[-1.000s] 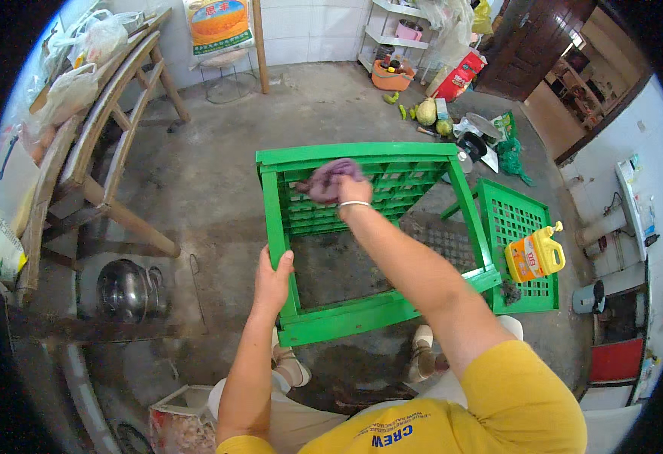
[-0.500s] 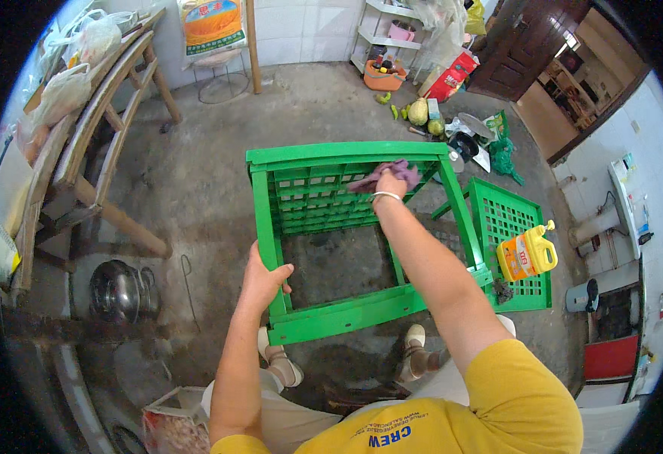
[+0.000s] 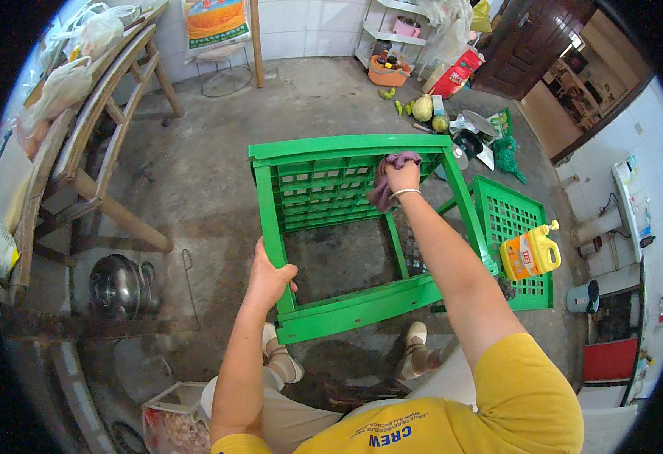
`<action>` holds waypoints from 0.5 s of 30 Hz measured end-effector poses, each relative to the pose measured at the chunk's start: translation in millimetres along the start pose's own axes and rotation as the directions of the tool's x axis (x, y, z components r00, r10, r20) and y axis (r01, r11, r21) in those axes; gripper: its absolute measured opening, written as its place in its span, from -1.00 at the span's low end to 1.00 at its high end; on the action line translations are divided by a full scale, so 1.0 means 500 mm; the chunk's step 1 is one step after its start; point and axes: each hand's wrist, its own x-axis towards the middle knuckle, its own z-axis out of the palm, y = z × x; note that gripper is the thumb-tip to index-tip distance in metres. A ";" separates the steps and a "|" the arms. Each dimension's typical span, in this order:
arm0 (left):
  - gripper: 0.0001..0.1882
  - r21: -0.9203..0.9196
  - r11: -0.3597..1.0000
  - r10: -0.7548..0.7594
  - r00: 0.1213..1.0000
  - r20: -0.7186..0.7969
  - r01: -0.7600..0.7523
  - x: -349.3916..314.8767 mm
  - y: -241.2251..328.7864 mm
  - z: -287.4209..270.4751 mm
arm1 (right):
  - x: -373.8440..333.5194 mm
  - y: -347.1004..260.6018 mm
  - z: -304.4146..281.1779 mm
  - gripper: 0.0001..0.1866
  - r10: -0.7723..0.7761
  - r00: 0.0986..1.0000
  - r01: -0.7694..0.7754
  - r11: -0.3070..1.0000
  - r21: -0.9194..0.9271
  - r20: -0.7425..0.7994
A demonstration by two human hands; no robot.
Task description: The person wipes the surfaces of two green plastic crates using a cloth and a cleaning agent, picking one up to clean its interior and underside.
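Left hand (image 3: 269, 274) grips the green crate (image 3: 347, 227) rim; right hand (image 3: 402, 176) presses a purple cloth (image 3: 387, 185) against it.

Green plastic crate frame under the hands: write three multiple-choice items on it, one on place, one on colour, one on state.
1. Where does the yellow plastic jug stand?
A. on the flat green lattice panel
B. inside the crate frame
C. on the wooden bench

2. What colour is the cloth under the right hand?
A. white
B. dull purple
C. orange

3. How does the left hand meet the green plastic crate frame?
A. hovers apart from it
B. grips its near left corner post
C. lies flat on the floor

Answers: 1 A, the jug sits on the panel right of the frame. 2 B, the rag pressed to the far wall is purple. 3 B, the fingers wrap the post.
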 end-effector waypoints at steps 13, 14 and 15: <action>-0.24 -0.013 1.000 -0.003 1.000 -0.007 0.003 0.013 0.011 0.010 | 0.017 0.116 -0.050 -0.78 0.051 0.992 -0.098 0.884 0.457 0.114; -0.24 -0.010 1.000 -0.008 1.000 -0.017 0.008 0.013 0.009 0.006 | 0.012 0.099 -0.043 -0.76 0.025 0.997 -0.057 0.903 0.425 0.080; -0.24 -0.006 1.000 -0.012 1.000 -0.022 0.012 0.013 0.007 0.003 | -0.001 0.065 -0.049 -0.74 0.000 0.999 -0.017 0.920 0.392 0.043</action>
